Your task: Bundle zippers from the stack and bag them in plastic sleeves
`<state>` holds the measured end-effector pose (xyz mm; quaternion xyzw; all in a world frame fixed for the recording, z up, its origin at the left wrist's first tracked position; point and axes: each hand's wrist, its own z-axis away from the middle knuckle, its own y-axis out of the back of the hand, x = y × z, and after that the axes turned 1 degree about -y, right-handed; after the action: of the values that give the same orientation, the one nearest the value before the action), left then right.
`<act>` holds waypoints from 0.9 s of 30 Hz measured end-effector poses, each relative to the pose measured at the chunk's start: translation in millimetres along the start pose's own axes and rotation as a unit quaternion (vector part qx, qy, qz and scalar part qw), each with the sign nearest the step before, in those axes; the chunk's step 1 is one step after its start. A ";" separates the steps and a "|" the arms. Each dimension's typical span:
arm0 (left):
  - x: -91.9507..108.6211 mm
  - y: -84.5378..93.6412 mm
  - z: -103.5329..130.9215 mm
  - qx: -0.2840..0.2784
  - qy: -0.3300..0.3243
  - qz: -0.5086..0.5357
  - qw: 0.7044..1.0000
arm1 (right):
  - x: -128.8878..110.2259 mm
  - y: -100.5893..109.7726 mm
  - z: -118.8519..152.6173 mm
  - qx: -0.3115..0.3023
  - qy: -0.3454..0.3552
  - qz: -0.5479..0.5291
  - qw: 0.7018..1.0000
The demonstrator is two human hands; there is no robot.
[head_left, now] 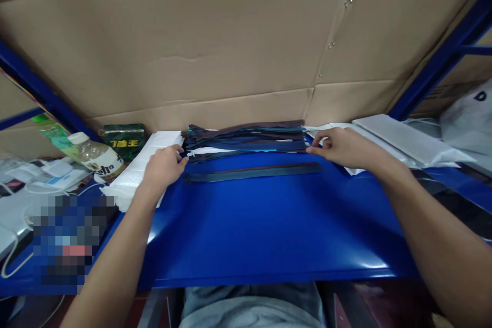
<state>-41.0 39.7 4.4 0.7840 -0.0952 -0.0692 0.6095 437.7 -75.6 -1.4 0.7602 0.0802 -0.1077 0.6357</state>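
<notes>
A pile of long, thin, dark strips (246,136) lies across the back of the blue table (249,225), with some white among them. One separate dark strip (253,172) is stretched out in front of the pile. At the pile's left end is my left hand (165,166), thumb and fingers closed on the end of a front strip. My right hand (338,146) pinches the right end of that strip between thumb and forefinger. The exact grip of my left fingertips is small and partly hidden.
White foam sheets (140,164) lie on the left, beside a bottle (96,154) and a dark green pouch (125,138). White padded packages (403,138) rest on the right. Cardboard (230,36) rises behind, between blue frame posts.
</notes>
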 end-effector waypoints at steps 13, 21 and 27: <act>24.7 -9.3 -14.2 0.090 -0.021 -0.043 0.995 | -28.3 -15.1 2.3 0.036 0.041 0.013 0.998; 89.2 17.6 34.2 0.078 -0.171 0.294 0.937 | -96.0 -38.9 23.2 -0.030 0.184 -0.239 0.953; 132.8 12.0 69.7 -0.008 -0.277 0.383 0.881 | -127.4 -55.5 37.1 -0.073 0.195 -0.385 0.899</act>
<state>71.6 -59.8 -0.2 0.6303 -0.5525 -0.0459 0.5435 298.1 -100.3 -26.6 0.6269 0.4968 -0.1879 0.5700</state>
